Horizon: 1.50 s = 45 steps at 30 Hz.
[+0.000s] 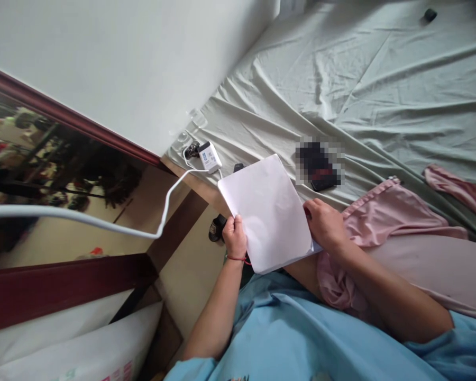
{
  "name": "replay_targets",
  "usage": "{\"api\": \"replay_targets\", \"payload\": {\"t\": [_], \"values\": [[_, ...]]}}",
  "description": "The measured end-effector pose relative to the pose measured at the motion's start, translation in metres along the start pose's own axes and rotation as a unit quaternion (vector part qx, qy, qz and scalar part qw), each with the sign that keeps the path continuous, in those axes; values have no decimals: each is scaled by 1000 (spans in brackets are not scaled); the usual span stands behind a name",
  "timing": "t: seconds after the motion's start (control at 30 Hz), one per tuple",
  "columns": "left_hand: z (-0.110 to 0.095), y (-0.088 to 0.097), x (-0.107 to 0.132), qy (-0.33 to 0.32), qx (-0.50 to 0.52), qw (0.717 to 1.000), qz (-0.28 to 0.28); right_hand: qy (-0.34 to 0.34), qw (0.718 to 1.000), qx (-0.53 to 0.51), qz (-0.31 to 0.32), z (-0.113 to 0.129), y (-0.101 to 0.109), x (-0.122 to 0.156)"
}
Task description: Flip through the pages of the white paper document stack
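We are holding the white paper [270, 211] over our lap beside the bed [381, 79], left hand [235, 236] and right hand [324, 225] fingers pinching opposite edges, keeping grips even to avoid creasing it.

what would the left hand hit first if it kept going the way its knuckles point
Probably the white charger block on the bed's edge. The left hand holds the white paper and points up and left toward it, though depth is unclear.

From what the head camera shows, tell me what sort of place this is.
Most likely a bedroom. A bed sheet, pale green and rumpled, covers a bed set against a white wall, with a charger on its corner. The left hand and right hand hold a white paper above it.
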<state>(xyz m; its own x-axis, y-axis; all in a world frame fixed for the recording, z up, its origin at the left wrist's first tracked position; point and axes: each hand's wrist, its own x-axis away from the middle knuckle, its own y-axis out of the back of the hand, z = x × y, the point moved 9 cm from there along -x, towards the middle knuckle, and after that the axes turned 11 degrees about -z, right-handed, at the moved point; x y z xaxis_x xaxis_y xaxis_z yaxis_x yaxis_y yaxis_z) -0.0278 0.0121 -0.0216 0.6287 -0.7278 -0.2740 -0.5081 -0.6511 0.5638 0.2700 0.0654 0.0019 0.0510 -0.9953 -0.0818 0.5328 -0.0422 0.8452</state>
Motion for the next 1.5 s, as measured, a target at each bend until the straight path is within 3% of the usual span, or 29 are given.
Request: {"api": "replay_targets", "payload": {"t": [0.33,0.6,0.7,0.83,0.93,1.1,1.2,1.33,1.4,1.5], "values": [[1,2,0,1,14,1000,-14,-107,993,-39,41,-12,-1,-1],[5,2,0,3,25,1000,-17,-93,994,-20,44,-9,1,-1],[9,1,0,13,30,999,-16,-59,998,-17,12,-5,5,-1],[13,0,0,19,28,999,-16,23,995,-53,-78,6,17,1],[10,1,0,8,20,1000,-20,42,988,-70,-130,8,25,3],[11,1,0,14,22,1000,-17,57,976,-148,-151,10,27,2],[12,0,-1,9,25,1000,-14,45,948,-303,-88,10,14,0],[12,-2,0,25,61,998,-5,-7,858,-510,60,18,-5,2],[12,-3,1,35,77,996,0,-16,826,-548,133,28,-5,6],[14,-5,3,46,82,996,2,29,803,-542,245,48,-1,19]]}}
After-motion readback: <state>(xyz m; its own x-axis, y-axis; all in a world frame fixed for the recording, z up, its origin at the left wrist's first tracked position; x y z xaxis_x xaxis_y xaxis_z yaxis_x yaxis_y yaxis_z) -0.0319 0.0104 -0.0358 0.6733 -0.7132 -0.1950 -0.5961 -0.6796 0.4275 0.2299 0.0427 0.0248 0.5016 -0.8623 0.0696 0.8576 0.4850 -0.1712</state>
